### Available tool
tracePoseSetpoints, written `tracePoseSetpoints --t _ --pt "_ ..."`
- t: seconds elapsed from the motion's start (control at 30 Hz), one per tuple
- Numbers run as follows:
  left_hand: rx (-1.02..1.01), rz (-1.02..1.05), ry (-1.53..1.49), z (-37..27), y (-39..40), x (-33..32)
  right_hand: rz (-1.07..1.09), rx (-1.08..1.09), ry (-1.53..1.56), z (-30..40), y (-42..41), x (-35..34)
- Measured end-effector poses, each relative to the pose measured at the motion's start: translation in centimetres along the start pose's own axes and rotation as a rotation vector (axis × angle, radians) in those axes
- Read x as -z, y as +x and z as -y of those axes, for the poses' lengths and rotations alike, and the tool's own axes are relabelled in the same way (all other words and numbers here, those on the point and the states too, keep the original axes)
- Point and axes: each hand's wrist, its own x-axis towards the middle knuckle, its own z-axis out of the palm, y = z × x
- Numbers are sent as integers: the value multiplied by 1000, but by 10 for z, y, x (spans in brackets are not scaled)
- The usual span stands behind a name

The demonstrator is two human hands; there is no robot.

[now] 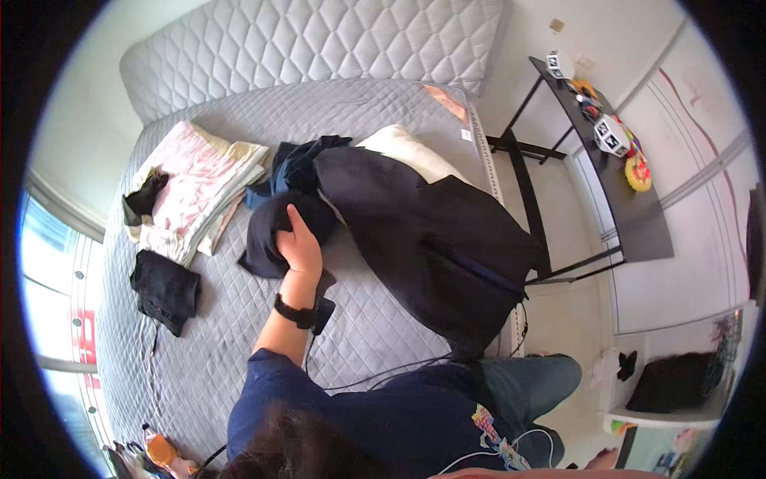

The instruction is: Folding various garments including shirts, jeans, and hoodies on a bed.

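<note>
My left hand point(299, 244), with a dark band on the wrist, grips a bunched black cloth garment point(269, 230) on the mattress. The thumb lies on top; cloth hides the other fingers. Just beyond it is a crumpled dark blue garment point(292, 164). On the right, a large black garment point(413, 227) spreads toward the bed's edge, partly over a white pillow-like item point(407, 146). A stack of pink and white cloth point(194, 182) lies to the left, near a folded black garment point(166, 290). My right hand is out of view.
The grey quilted mattress point(371, 311) meets a padded panel point(317, 39) at the far side. A narrow black table point(643, 233) at right holds marker cubes and small colourful items. Dark cables point(383, 378) cross near my body. An orange bottle point(160, 449) lies lower left.
</note>
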Motion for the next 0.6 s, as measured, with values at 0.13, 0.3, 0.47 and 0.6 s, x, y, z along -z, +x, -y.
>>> tracePoseSetpoints --t 0.13,0.3,0.47,0.6 --pt "-584 212 -207 -94 -12 -17 78 -42 407 32 -14 -51" --pt "-635 809 -246 -201 -74 -92 320 53 580 76 -55 -115" --pt "-318 1484 -853 -309 -186 -166 910 196 216 149 -139 -172" --pt "299 1891 -1147 -358 -286 -206 764 446 72 163 -152 -173"
